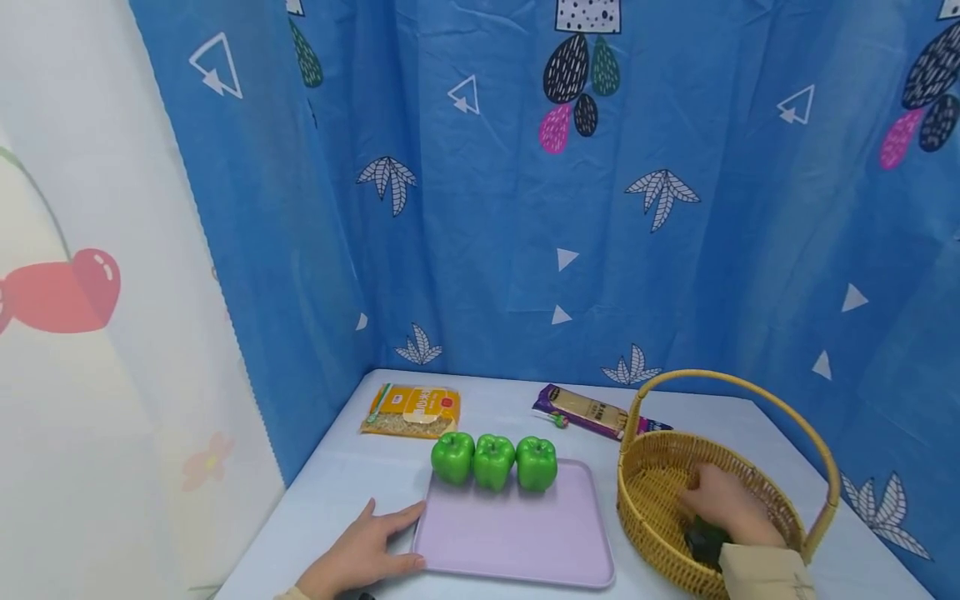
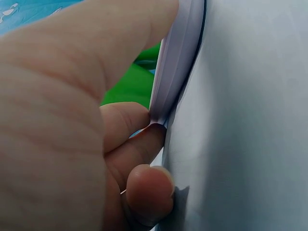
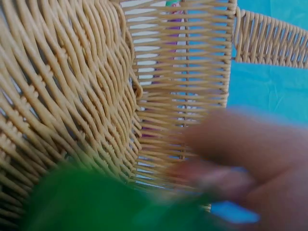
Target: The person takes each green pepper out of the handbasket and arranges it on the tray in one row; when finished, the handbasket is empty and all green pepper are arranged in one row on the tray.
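Observation:
My left hand [image 1: 362, 550] lies at the left edge of a pale purple tray [image 1: 525, 533], thumb and forefinger spread along its rim. In the left wrist view the fingertips [image 2: 137, 115] touch the tray's side [image 2: 175, 62]. Three green bell peppers [image 1: 493, 462] stand in a row along the tray's back edge. My right hand [image 1: 727, 500] reaches down inside a woven basket [image 1: 652, 521]. Its curled fingers [image 3: 216, 178] are at the top of a blurred green bell pepper [image 3: 110, 202], which they seem to pinch; the sleeve and shadow partly hide it in the head view.
The basket's tall handle [image 1: 757, 387] arches over the right arm. Behind the tray lie a yellow bag of grain [image 1: 414, 410] at left and a purple package [image 1: 592, 411] at right, next to the basket. Blue curtains [image 1: 510, 208] hang behind the white table [image 1: 330, 467].

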The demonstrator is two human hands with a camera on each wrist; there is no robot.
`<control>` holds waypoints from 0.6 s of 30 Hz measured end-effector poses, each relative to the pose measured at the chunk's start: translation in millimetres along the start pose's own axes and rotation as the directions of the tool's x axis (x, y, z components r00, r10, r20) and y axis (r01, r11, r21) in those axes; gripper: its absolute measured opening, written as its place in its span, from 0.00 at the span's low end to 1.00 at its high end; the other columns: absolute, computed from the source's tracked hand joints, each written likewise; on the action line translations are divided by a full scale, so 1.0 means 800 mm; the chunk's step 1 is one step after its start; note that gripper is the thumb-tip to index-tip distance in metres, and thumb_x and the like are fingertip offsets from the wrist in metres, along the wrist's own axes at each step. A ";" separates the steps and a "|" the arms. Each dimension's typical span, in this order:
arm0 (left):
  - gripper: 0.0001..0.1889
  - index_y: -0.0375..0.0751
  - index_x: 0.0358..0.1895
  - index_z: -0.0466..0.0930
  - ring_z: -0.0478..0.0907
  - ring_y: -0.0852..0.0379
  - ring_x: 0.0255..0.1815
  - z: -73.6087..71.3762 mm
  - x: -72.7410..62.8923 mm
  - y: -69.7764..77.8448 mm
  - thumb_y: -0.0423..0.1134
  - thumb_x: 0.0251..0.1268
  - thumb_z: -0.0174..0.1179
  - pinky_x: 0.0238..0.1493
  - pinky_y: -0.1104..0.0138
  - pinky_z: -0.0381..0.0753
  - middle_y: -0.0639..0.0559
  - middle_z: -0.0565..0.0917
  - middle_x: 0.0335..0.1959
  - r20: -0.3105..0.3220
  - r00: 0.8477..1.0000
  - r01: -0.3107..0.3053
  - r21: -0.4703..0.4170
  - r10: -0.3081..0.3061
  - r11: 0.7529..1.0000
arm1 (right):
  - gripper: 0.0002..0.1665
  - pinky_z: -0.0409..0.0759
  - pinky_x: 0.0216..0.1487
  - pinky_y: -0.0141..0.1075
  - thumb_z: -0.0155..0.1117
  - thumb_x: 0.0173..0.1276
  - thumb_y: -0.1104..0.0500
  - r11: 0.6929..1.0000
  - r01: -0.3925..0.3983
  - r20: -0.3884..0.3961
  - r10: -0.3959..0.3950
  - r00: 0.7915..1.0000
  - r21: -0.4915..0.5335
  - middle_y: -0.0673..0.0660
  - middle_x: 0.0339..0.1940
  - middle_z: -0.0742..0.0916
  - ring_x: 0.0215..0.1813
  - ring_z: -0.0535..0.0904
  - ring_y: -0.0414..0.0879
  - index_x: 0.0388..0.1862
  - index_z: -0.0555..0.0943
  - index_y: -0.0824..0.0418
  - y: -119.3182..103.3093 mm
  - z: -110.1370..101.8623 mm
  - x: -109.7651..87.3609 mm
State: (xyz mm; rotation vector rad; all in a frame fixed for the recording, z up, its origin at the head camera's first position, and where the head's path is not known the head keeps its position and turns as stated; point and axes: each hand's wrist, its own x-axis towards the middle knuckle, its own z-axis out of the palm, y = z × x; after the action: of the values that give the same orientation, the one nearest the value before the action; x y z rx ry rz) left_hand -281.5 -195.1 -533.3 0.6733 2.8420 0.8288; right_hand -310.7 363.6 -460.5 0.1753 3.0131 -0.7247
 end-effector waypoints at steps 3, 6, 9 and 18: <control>0.48 0.48 0.76 0.70 0.75 0.41 0.71 0.000 0.001 0.001 0.75 0.58 0.62 0.72 0.23 0.44 0.51 0.78 0.71 0.000 1.000 0.001 -0.002 -0.001 1.000 | 0.16 0.79 0.31 0.43 0.62 0.74 0.52 0.989 0.077 -0.148 -0.058 0.987 0.127 0.59 0.36 0.85 0.35 0.79 0.50 0.44 0.80 0.66 -0.007 0.000 0.003; 0.48 0.48 0.76 0.70 0.75 0.41 0.71 -0.001 0.001 0.001 0.75 0.58 0.61 0.72 0.23 0.44 0.51 0.78 0.71 -0.001 1.000 -0.002 0.000 0.002 1.000 | 0.20 0.83 0.37 0.46 0.60 0.78 0.49 0.976 0.126 -0.201 -0.089 0.975 0.176 0.60 0.44 0.86 0.43 0.82 0.52 0.51 0.80 0.66 -0.012 0.001 0.006; 0.48 0.48 0.76 0.70 0.75 0.41 0.72 -0.001 0.001 0.001 0.75 0.58 0.61 0.72 0.23 0.44 0.51 0.78 0.71 0.000 1.000 0.002 0.004 -0.002 1.000 | 0.22 0.83 0.37 0.46 0.57 0.80 0.49 0.973 0.112 -0.123 -0.088 0.988 0.201 0.62 0.45 0.86 0.44 0.82 0.52 0.53 0.79 0.68 -0.012 0.002 0.007; 0.48 0.49 0.76 0.70 0.75 0.41 0.71 -0.002 0.000 0.002 0.75 0.58 0.62 0.72 0.23 0.44 0.52 0.78 0.71 0.005 1.000 0.009 0.009 -0.009 1.000 | 0.28 0.76 0.30 0.42 0.46 0.83 0.46 0.976 0.033 -0.014 -0.031 0.999 0.213 0.60 0.35 0.83 0.34 0.78 0.49 0.48 0.80 0.70 -0.008 0.002 0.005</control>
State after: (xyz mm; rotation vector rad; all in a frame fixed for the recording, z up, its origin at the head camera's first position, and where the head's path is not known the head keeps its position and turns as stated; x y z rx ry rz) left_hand -281.5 -194.5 -531.3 0.6621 2.8435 0.8123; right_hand -315.5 357.4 -459.3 0.1378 2.9487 -1.0538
